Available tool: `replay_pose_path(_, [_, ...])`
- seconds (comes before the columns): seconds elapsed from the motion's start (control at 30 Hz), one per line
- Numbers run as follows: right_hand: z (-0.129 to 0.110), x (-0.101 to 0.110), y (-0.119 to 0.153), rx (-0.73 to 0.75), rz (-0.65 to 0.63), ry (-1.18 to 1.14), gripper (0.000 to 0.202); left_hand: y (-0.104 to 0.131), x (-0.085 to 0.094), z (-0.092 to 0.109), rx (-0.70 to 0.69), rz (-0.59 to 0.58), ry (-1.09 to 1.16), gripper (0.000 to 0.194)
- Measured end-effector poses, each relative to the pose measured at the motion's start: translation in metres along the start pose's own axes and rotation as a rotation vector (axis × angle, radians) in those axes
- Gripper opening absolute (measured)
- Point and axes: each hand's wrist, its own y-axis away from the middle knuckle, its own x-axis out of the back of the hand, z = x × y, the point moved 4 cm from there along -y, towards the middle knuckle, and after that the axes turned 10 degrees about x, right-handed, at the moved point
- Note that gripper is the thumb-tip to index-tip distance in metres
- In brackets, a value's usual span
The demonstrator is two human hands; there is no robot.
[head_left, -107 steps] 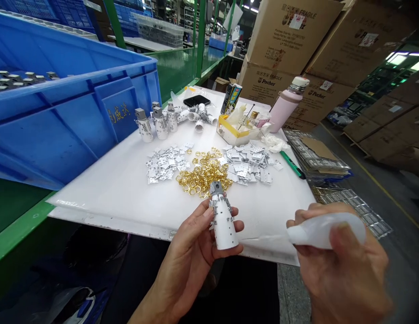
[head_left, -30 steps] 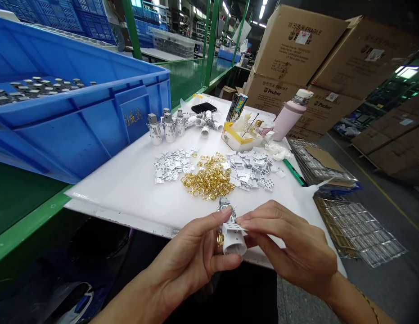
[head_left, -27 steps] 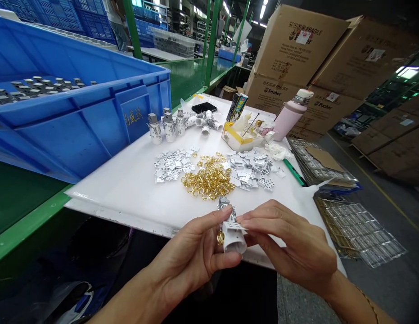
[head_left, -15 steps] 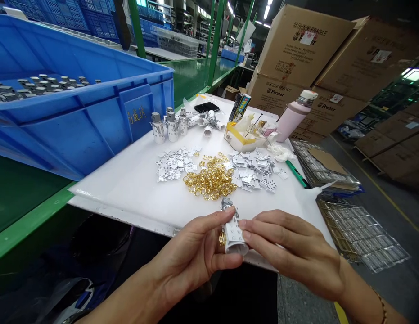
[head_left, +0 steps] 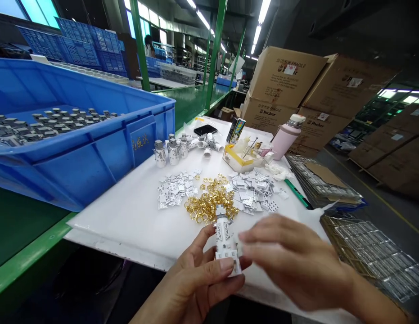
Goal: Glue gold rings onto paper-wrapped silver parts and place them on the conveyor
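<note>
A white cylindrical part with a grey top (head_left: 224, 238) is gripped in my left hand (head_left: 202, 279), its top tilted away from me, the thumb across its lower end. Close on its right is my right hand (head_left: 293, 261), smeared by motion; whether its fingertips hold anything cannot be made out. Behind the part lies a heap of gold rings (head_left: 209, 200). Small white plates (head_left: 177, 189) are piled left of the rings, and more white plates (head_left: 253, 191) lie to their right.
Similar upright parts (head_left: 173, 152) stand beside a blue bin (head_left: 124, 135) at left. Farther back are a phone (head_left: 205, 130), a small tray (head_left: 234, 161) and a pink bottle (head_left: 286, 138). A green tool (head_left: 297, 193) lies at the table's right edge. Cartons (head_left: 280, 81) stand behind.
The part in my left hand has turned to show another side and stands more upright. My right hand has moved slightly off it. The camera view has tilted up.
</note>
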Motion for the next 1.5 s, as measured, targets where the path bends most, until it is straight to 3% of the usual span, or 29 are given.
replay_pose_path(0.1, [0.058, -0.015, -0.009, -0.341, 0.141, 0.037, 0.010, 0.003, 0.005, 0.002, -0.021, -0.020, -0.021, 0.071])
replay_pose_path(0.17, [0.099, -0.042, -0.019, -0.484, 0.018, 0.060, 0.012, 0.004, 0.008, 0.002, -0.005, -0.022, -0.013, 0.073])
replay_pose_path(0.3, [0.159, -0.100, -0.046, -0.487, -0.179, 0.064, 0.008, 0.009, 0.015, 0.007, -0.024, -0.007, 0.025, 0.082])
replay_pose_path(0.47, [0.181, -0.141, -0.068, -0.452, -0.407, 0.085, 0.018, 0.014, 0.028, 0.012, -0.051, 0.037, 0.092, 0.085])
replay_pose_path(0.67, [0.180, -0.147, -0.071, -0.427, -0.477, 0.090, 0.019, 0.014, 0.032, 0.010, -0.080, 0.030, 0.083, 0.085])
replay_pose_path(0.8, [0.166, -0.121, -0.065, -0.458, -0.353, 0.055, 0.016, 0.023, 0.030, 0.018, -0.186, 0.103, 0.044, 0.080])
replay_pose_path(0.93, [0.119, -0.072, -0.049, -0.444, -0.277, -0.143, 0.026, 0.028, 0.028, 0.032, -0.267, 0.122, -0.014, 0.080])
replay_pose_path(1.1, [0.056, -0.036, -0.017, -0.485, -0.257, -0.703, 0.022, 0.017, 0.014, 0.025, -0.203, -0.016, -0.096, 0.070])
replay_pose_path(1.27, [0.035, -0.035, 0.015, -0.662, -0.034, -0.622, 0.011, 0.003, 0.000, 0.006, -0.084, -0.104, -0.080, 0.063])
replay_pose_path(1.4, [0.020, -0.037, 0.029, -0.649, 0.128, -0.535, 0.015, -0.001, -0.004, 0.001, -0.056, -0.105, -0.050, 0.063])
replay_pose_path(1.5, [0.012, -0.034, 0.035, -0.634, 0.162, -0.523, 0.016, -0.002, -0.008, 0.002, -0.078, -0.091, -0.064, 0.064])
